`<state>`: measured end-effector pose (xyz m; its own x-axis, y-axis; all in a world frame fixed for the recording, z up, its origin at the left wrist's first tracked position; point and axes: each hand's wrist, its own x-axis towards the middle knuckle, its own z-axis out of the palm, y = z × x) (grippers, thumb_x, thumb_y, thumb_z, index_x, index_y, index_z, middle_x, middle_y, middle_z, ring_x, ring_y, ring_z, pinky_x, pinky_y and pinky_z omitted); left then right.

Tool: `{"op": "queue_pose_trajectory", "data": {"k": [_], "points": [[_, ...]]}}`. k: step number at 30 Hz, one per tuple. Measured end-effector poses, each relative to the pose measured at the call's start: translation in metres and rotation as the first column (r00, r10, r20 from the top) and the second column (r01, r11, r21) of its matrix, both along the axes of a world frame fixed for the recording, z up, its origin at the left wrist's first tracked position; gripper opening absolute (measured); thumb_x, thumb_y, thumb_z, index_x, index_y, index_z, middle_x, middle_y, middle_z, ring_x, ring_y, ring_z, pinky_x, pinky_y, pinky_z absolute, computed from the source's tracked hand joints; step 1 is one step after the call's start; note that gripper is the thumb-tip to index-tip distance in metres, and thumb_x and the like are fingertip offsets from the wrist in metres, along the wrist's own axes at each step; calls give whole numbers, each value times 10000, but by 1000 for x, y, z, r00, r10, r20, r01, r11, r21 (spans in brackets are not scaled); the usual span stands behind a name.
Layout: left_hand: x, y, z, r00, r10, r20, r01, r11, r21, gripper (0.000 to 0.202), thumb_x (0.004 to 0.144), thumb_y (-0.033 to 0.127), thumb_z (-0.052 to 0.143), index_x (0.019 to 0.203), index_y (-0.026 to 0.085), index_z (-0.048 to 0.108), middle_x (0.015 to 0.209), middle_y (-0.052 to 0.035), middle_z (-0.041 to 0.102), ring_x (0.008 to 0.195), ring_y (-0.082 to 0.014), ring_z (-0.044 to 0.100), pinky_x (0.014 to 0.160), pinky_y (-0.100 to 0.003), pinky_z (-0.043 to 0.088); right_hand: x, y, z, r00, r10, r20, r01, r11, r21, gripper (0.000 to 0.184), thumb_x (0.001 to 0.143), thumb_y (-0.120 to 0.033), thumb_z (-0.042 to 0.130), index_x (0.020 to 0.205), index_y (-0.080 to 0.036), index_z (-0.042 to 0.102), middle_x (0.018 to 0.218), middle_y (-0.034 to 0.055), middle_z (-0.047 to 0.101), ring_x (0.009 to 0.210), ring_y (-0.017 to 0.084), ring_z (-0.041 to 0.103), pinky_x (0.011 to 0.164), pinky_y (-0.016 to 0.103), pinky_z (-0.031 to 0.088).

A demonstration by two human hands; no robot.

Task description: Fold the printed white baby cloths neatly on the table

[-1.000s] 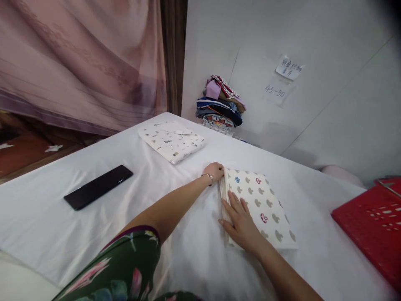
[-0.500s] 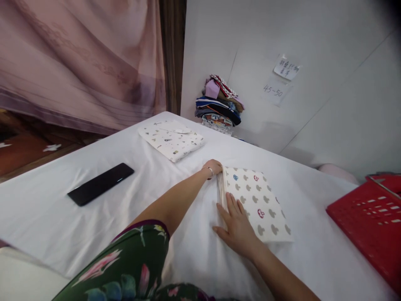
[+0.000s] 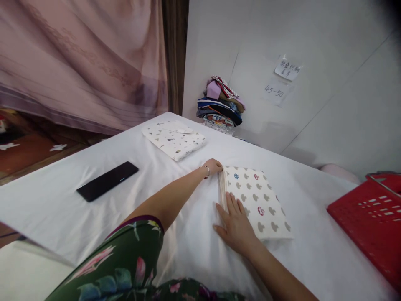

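Note:
A folded white cloth point(image 3: 266, 196) printed with grey, red and blue mushroom-like shapes lies on the white-covered table point(image 3: 175, 184). At its far left corner my left hand point(image 3: 214, 166), with a bracelet at the wrist, has its fingers closed on the folded edge. My right hand point(image 3: 236, 223) rests flat on the cloth's near left part, fingers stretched out and thumb apart over the table cover. Layers show along the left fold between the two hands. Farther back lies a second folded white cloth point(image 3: 175, 142) with small scattered prints; neither hand touches it.
A black phone point(image 3: 108, 181) lies at the left. On the right stands a red basket point(image 3: 354, 217) with a metal handle. Behind the table, a stack of folded clothes point(image 3: 221, 104) sits by the wall with paper signs point(image 3: 287, 69). A pink curtain point(image 3: 84, 62) hangs at left.
The view has shifted slightly, and the left forearm has moved a little to the left. Both hands keep nearly the same places on the folded cloth.

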<state>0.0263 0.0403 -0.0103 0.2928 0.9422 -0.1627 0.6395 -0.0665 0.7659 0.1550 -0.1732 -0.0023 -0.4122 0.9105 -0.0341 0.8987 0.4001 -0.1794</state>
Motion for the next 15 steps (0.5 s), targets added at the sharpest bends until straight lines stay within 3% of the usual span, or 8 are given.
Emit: {"op": "queue_pose_trajectory", "data": {"k": [5, 9, 11, 13, 15], "points": [[6, -7, 8, 998, 49, -26, -48, 998, 33, 265, 696, 196, 525, 906, 202, 687, 880, -21, 680, 780, -152, 604, 689, -217, 472, -4, -1, 7, 1000, 2, 19, -2, 1000, -23, 597, 787, -428, 497, 1326, -203, 376, 1473, 108, 59, 1334, 313, -20, 1058, 502, 71], [16, -20, 17, 1000, 22, -10, -20, 987, 159, 348, 760, 194, 467, 1072, 202, 619, 1135, -39, 603, 1051, -173, 521, 915, -259, 392, -5, -1, 8, 1000, 2, 25, -1, 1000, -23, 606, 786, -431, 500, 1337, -221, 354, 1473, 100, 78, 1335, 307, -23, 1057, 505, 69], [25, -32, 18, 994, -109, -30, 113, 951, 287, 344, 780, 263, 480, 1101, 227, 596, 1222, -20, 548, 1186, -183, 412, 1029, -307, 275, -6, -1, 7, 1000, -2, 18, 3, 1000, -29, 621, 787, -455, 499, 1344, -231, 338, 1474, 99, 73, 1335, 310, -20, 1055, 511, 58], [32, -46, 15, 953, -272, -133, 303, 856, 419, 381, 793, 366, 478, 1144, 242, 560, 1302, -10, 476, 1270, -200, 299, 1082, -376, 145, -5, -1, 7, 1000, -4, 4, 4, 999, -36, 637, 787, -490, 491, 1349, -239, 325, 1476, 98, 55, 1334, 314, -22, 1053, 516, 48], [35, -57, 10, 894, -353, -276, 444, 778, 445, 461, 802, 456, 443, 1204, 239, 505, 1376, -20, 381, 1310, -224, 217, 1084, -435, 70, -4, 0, 7, 1000, -6, -9, 5, 999, -48, 651, 787, -520, 481, 1353, -242, 317, 1478, 91, 37, 1334, 316, -30, 1052, 518, 39]]}}
